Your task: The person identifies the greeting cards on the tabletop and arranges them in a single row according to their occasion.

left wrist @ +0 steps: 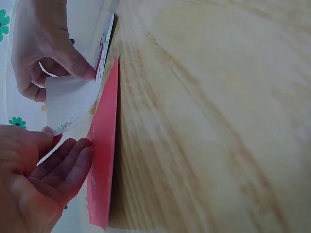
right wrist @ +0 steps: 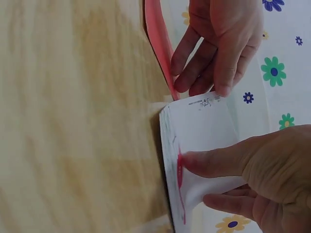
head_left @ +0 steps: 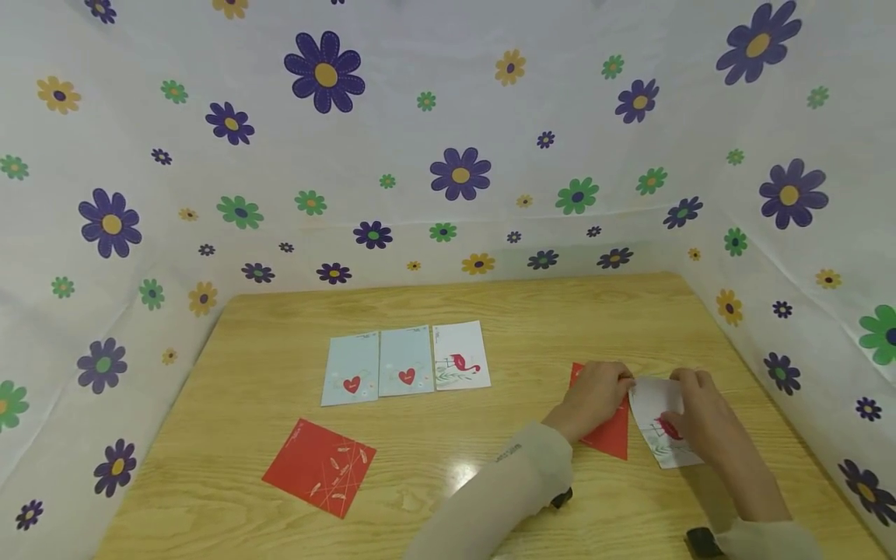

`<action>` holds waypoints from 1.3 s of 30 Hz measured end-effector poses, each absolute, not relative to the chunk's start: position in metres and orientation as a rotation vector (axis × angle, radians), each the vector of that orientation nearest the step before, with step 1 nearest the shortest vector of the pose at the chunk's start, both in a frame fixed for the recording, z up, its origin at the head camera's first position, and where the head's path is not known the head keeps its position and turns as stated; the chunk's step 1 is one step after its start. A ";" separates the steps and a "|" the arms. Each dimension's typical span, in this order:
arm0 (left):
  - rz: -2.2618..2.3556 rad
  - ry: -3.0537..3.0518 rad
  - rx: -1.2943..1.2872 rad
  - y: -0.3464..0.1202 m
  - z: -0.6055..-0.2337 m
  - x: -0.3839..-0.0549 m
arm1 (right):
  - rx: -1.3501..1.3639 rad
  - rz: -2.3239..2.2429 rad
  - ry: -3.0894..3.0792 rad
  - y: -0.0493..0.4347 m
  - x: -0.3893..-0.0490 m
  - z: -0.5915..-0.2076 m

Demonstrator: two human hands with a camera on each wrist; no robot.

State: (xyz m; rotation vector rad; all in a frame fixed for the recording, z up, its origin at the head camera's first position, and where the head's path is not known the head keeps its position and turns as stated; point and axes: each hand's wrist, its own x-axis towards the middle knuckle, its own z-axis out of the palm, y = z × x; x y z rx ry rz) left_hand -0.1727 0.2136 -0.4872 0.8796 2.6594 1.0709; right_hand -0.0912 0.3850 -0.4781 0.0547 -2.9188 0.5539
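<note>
A white card with a red flamingo [head_left: 665,447] lies at the right of the table, its far part bent up from the wood. My left hand [head_left: 595,397] pinches one corner of it between thumb and index finger; the other fingers hang beside the red card [head_left: 610,432]. My right hand [head_left: 714,424] grips the same flamingo card, with the thumb [right wrist: 206,162] on the printed face and fingers behind the raised edge. In the left wrist view the white card [left wrist: 65,99] curves between the two hands [left wrist: 43,179], close over the red card [left wrist: 103,150].
Farther back stand three cards side by side: two pale blue ones with hearts, left [head_left: 351,365] and middle [head_left: 406,358], and a white flamingo one [head_left: 462,354]. Nearer on the left lies another red card [head_left: 322,467]. Flower-printed cloth [head_left: 399,140] walls the wooden table [head_left: 448,435].
</note>
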 end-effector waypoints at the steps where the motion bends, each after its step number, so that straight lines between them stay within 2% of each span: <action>1: 1.082 2.659 0.877 0.213 -0.488 -0.173 | 0.041 0.558 -2.916 0.384 -0.091 -0.478; 8: 1.155 2.661 0.826 0.211 -0.491 -0.175 | -0.015 0.499 -2.731 0.380 -0.089 -0.474; 15: 1.253 2.622 0.813 0.207 -0.487 -0.173 | -0.112 0.560 -2.700 0.378 -0.088 -0.452; 25: 1.702 2.331 0.749 0.185 -0.465 -0.170 | -0.107 0.660 -2.600 0.368 -0.087 -0.419; 33: 1.809 2.283 0.642 0.164 -0.443 -0.179 | -0.099 0.766 -2.559 0.354 -0.096 -0.404; 39: 1.815 2.337 0.700 0.138 -0.430 -0.190 | -0.090 0.888 -2.568 0.340 -0.110 -0.398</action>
